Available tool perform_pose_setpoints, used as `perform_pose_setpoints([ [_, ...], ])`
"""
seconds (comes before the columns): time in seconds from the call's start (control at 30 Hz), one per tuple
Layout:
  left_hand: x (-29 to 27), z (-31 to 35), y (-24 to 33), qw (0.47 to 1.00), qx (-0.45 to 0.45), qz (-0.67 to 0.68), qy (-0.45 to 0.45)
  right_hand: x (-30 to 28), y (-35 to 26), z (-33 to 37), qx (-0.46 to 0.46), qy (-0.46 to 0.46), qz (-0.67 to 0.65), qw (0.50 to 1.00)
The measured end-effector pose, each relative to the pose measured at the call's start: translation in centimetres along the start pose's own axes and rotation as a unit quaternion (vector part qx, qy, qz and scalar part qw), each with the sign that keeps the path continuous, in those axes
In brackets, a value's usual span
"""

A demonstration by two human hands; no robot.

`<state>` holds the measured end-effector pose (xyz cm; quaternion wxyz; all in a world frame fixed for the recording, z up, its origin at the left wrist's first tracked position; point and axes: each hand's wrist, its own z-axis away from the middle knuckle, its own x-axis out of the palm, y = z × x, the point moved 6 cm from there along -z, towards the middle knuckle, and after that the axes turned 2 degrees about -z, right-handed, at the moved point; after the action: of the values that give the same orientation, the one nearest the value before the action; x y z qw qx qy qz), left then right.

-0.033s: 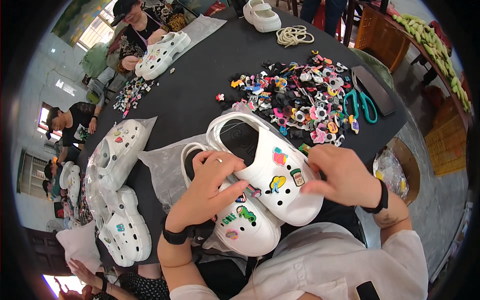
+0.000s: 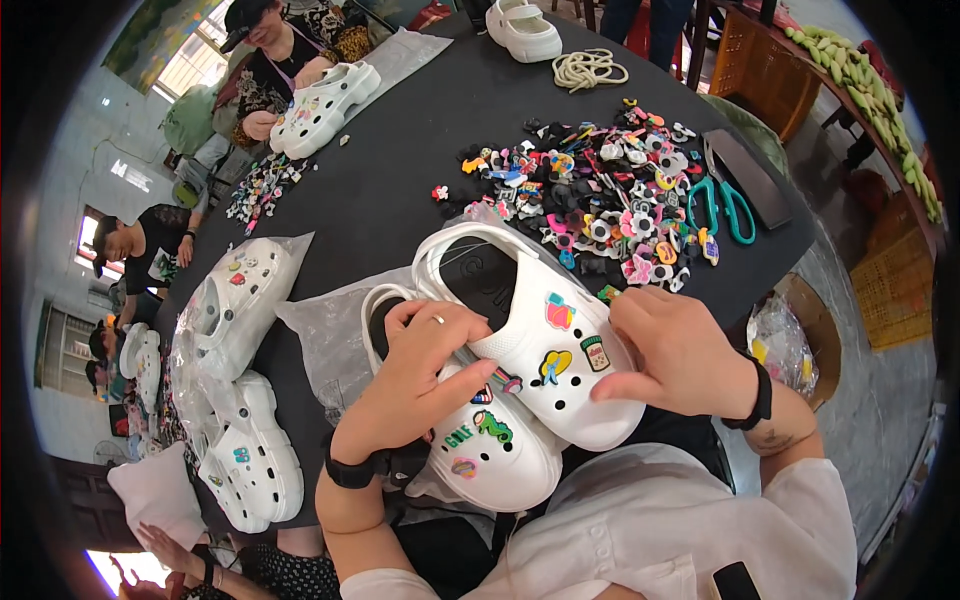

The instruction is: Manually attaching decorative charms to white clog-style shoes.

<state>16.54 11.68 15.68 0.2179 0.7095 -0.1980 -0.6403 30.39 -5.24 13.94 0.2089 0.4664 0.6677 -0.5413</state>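
A pair of white foam clogs lies at the table's near edge, toes toward me. My left hand (image 2: 425,365) grips across both, its fingers at the opening of the right clog (image 2: 600,415) and its thumb over the left clog (image 2: 505,485). Closed on the right clog's outer side is my right hand (image 2: 680,350), thumb on the toe and fingers partly hidden beyond the edge. Colourful charms, among them a yellow hat charm (image 2: 553,367) and a green jar charm (image 2: 594,352), sit in the holes, with some holes bare. A clear plastic bag (image 2: 335,325) is partly beneath the clogs.
A pile of loose charms (image 2: 600,190) spreads beyond the clogs, beside teal-handled scissors (image 2: 738,212). Left are bagged clogs (image 2: 240,300) and another decorated pair (image 2: 265,450). Coiled rope (image 2: 590,70) and plain clogs (image 2: 528,35) lie at the far edge. Other people work along the left.
My right hand has shifted slightly left along the right clog's side. The left hand and both clogs stay almost where they were.
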Motion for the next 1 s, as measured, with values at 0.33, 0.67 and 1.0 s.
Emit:
perform_pose_setpoints([
  [0.33,0.2,-0.2,-0.1,1.000,-0.002,0.001,-0.004,1.5,1.6,-1.6,0.061,-0.184,-0.077,0.978],
  [0.67,0.1,-0.2,0.0,1.000,-0.002,0.003,-0.005,1.1,-0.3,-0.9,-0.082,-0.090,0.029,0.992],
  [1.0,0.1,0.0,0.0,1.000,0.006,-0.002,0.001,0.7,0.0,-0.7,-0.016,-0.125,-0.028,0.992],
])
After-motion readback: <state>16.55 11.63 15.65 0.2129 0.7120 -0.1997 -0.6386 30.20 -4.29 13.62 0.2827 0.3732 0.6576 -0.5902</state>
